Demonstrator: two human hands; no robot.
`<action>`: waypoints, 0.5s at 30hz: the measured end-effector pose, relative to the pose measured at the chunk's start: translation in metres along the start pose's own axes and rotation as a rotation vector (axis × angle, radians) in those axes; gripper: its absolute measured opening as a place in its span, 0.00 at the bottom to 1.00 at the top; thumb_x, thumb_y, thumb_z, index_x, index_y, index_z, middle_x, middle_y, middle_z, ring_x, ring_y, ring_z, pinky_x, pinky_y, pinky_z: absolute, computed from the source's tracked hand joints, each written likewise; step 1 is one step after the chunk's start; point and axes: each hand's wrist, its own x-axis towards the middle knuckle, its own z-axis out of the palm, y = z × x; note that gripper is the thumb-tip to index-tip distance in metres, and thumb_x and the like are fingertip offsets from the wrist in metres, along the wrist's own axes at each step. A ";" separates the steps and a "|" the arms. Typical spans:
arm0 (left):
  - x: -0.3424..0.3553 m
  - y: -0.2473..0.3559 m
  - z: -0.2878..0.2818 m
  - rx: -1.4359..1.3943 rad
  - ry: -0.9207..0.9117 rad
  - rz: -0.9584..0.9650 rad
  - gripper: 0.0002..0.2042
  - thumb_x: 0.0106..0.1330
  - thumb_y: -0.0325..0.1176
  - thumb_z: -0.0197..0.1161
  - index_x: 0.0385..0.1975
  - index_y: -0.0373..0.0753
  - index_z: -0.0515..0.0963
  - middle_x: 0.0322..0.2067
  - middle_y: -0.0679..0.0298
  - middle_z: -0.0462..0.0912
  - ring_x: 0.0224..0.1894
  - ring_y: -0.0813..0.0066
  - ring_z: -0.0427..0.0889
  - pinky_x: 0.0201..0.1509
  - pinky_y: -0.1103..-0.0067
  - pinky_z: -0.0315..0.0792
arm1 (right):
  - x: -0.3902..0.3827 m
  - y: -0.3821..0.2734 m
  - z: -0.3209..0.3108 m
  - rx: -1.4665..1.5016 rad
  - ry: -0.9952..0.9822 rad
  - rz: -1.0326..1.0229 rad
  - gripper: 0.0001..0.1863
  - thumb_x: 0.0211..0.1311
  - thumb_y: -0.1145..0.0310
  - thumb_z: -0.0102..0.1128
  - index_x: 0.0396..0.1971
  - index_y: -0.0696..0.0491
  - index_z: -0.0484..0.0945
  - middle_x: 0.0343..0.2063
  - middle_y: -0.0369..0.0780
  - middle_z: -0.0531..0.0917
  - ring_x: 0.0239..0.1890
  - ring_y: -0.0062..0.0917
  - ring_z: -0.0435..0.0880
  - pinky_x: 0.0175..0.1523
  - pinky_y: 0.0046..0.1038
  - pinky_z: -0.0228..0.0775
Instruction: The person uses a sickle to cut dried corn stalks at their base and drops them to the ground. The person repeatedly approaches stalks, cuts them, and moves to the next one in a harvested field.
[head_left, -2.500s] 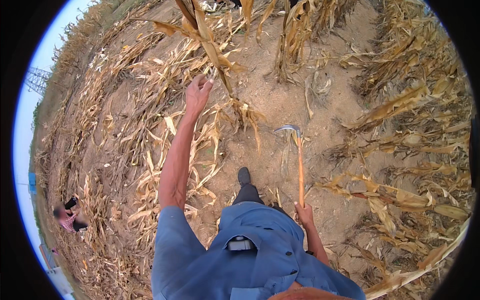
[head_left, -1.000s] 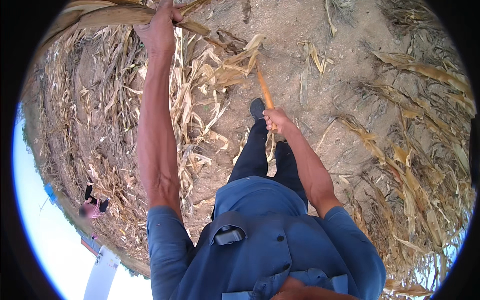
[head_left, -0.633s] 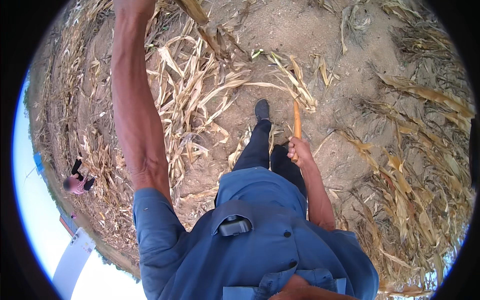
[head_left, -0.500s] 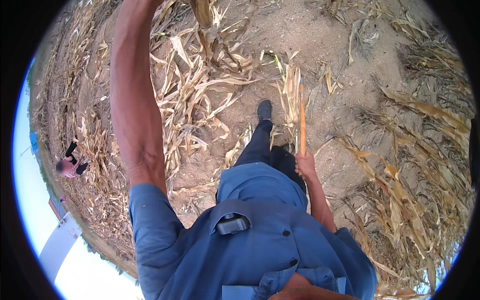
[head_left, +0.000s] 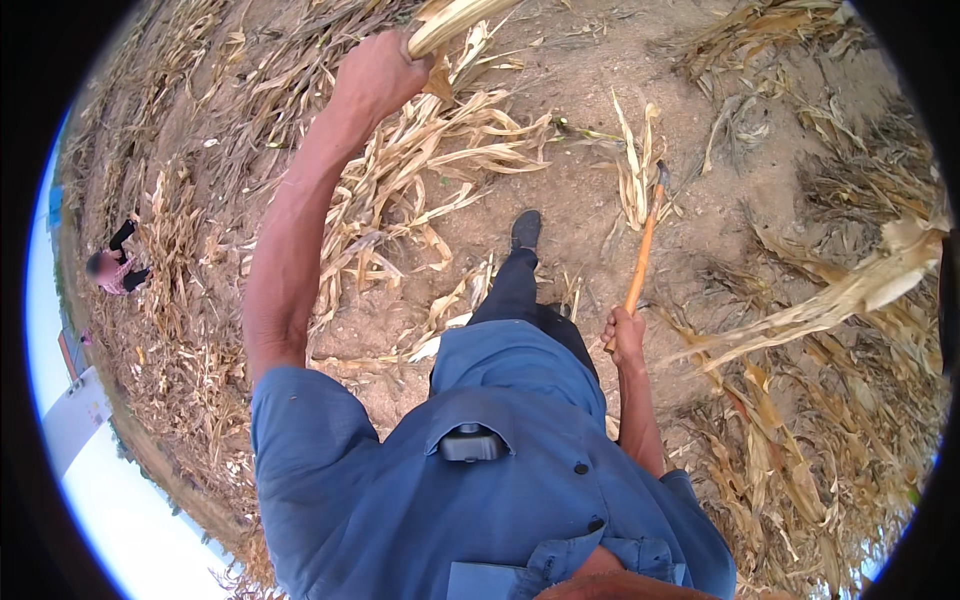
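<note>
Raised at the upper left, my left hand [head_left: 380, 78] is closed round a dry corn stalk [head_left: 455, 22]. That stalk slants up to the right and leaves the view at the top edge. Lower and to the right, my right hand [head_left: 624, 335] grips the near part of an orange-brown wooden-handled tool [head_left: 644, 252]. Its small dark head points away from me, close to a tuft of dry corn leaves [head_left: 636, 185] on the soil. The exact shape of the head is too small to tell.
Heaps of dry corn stalks [head_left: 800, 440] cover the right side. More dry leaves [head_left: 400, 190] lie left of my shoe [head_left: 526, 230]. A long pale dry stalk [head_left: 850, 295] juts in from the right. Another person [head_left: 120, 265] is far off at the left.
My left hand has come into view from beyond the top edge, with the stalk in it. The tool's head has swung to the right. A long pale stalk now shows at the right.
</note>
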 end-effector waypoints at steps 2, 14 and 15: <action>-0.017 -0.049 0.031 -0.044 0.021 -0.018 0.16 0.62 0.43 0.60 0.32 0.35 0.84 0.27 0.41 0.83 0.31 0.44 0.84 0.40 0.59 0.78 | 0.007 0.002 -0.009 -0.061 0.026 -0.029 0.04 0.63 0.71 0.54 0.32 0.52 0.69 0.19 0.33 0.70 0.13 0.15 0.64 0.15 0.21 0.58; -0.174 -0.355 0.115 0.406 -0.344 -0.592 0.15 0.63 0.40 0.59 0.39 0.33 0.82 0.40 0.43 0.85 0.44 0.46 0.85 0.47 0.59 0.79 | -0.006 -0.025 -0.007 0.028 0.052 0.098 0.04 0.64 0.72 0.54 0.35 0.52 0.68 0.19 0.33 0.70 0.13 0.16 0.65 0.15 0.23 0.58; -0.183 -0.357 0.115 0.426 -0.431 -0.570 0.14 0.63 0.38 0.58 0.39 0.33 0.83 0.41 0.44 0.85 0.45 0.48 0.85 0.48 0.60 0.79 | -0.002 -0.028 -0.005 0.026 0.059 0.097 0.04 0.63 0.73 0.54 0.35 0.52 0.68 0.19 0.33 0.70 0.13 0.16 0.65 0.15 0.23 0.59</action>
